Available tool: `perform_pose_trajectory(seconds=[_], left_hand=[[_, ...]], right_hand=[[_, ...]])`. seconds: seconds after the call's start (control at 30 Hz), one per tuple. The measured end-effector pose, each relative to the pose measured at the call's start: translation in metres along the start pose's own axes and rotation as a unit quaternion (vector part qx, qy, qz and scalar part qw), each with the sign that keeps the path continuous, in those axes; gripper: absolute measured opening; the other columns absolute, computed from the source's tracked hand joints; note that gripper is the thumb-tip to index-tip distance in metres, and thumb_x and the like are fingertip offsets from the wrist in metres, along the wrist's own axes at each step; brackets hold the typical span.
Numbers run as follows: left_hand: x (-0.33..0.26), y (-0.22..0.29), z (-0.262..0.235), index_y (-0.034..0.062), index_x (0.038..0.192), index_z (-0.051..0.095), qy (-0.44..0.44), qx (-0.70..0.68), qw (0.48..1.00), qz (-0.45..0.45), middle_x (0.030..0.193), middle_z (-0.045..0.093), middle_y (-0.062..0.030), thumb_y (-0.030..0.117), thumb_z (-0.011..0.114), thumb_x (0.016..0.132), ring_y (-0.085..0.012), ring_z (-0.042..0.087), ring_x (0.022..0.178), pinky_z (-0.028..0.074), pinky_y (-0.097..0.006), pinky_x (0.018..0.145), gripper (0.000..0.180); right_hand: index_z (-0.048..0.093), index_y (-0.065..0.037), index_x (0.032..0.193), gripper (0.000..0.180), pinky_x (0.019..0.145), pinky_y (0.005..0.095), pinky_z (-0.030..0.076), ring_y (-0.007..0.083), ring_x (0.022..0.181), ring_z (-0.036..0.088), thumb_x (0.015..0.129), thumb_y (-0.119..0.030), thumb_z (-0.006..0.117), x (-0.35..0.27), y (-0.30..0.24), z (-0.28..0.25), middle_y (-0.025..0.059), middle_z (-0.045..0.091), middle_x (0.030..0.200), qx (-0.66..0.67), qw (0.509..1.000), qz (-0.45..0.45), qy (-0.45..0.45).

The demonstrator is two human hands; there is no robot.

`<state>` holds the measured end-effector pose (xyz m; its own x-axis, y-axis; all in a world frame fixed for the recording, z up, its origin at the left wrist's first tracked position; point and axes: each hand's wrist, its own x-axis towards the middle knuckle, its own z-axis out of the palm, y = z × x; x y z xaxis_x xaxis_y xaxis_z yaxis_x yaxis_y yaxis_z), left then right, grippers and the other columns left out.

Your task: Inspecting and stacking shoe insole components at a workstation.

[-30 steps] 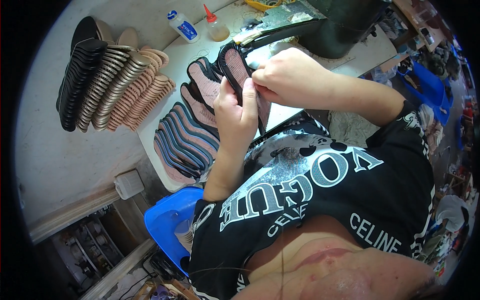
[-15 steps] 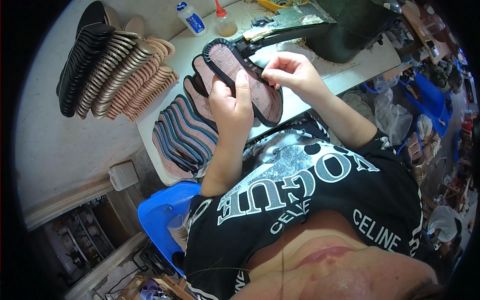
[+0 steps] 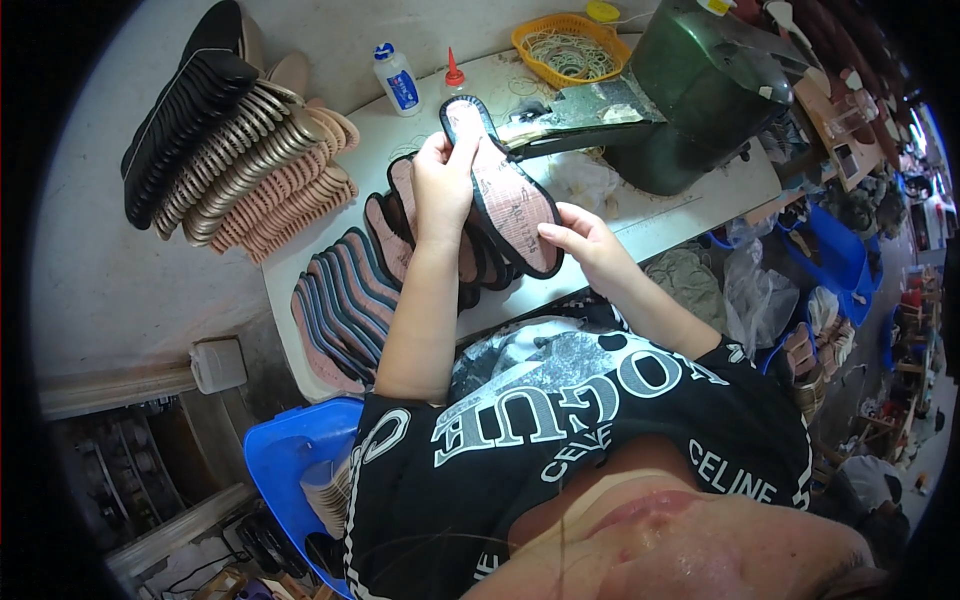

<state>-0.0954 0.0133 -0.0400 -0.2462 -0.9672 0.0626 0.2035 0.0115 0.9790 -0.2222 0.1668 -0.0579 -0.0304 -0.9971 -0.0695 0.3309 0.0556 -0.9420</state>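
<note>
We've got the insole (image 3: 505, 195) lifted off the surface (image 3: 640, 215), L hand (image 3: 445, 180) gripping its toe end, R hand (image 3: 585, 240) pinching the heel edge, prob. to keep it flat for checking. Insole stack (image 3: 345, 300) sits below L hand.

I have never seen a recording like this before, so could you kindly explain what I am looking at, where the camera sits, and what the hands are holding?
There is no machine doing the work: a camera worn on a person's head looks down at their two bare hands, and its fisheye lens bends straight edges. The left hand and right hand together hold a pink shoe insole with a black rim above a white table. On the table lie a fanned row of similar insoles, two glue bottles, an orange basket and a dark green machine. Stacked soles lie at the left.
</note>
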Motion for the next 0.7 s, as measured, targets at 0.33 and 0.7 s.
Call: perform_pose_trajectory(seconds=[0.33,0.7], left_hand=[[0.043,-0.020,0.022,0.0018,0.073,0.062,0.032,0.345,0.933,0.100,0.088,0.055,-0.0147,0.033,0.072,0.072,-0.0322,0.050,0.089,0.041,-0.041,0.082,0.033],[0.051,0.004,-0.040,-0.0024,0.071,0.054,-0.023,0.104,0.993,0.047,0.078,0.048,-0.0115,0.034,0.061,0.083,-0.0216,0.047,0.083,0.040,-0.032,0.073,0.039]], right_hand=[[0.046,-0.002,0.113,0.029,0.043,0.0190,0.044,0.0127,0.060,0.064,0.095,-0.025,0.049,0.003,-0.019,-0.008,0.0075,0.064,0.087,0.109,0.993,0.000,0.042],[0.051,-0.002,0.111,0.028,0.049,0.0205,0.047,0.0099,0.064,0.063,0.093,-0.023,0.053,0.039,-0.027,0.024,0.0060,0.064,0.085,0.036,0.995,0.044,-0.079]])
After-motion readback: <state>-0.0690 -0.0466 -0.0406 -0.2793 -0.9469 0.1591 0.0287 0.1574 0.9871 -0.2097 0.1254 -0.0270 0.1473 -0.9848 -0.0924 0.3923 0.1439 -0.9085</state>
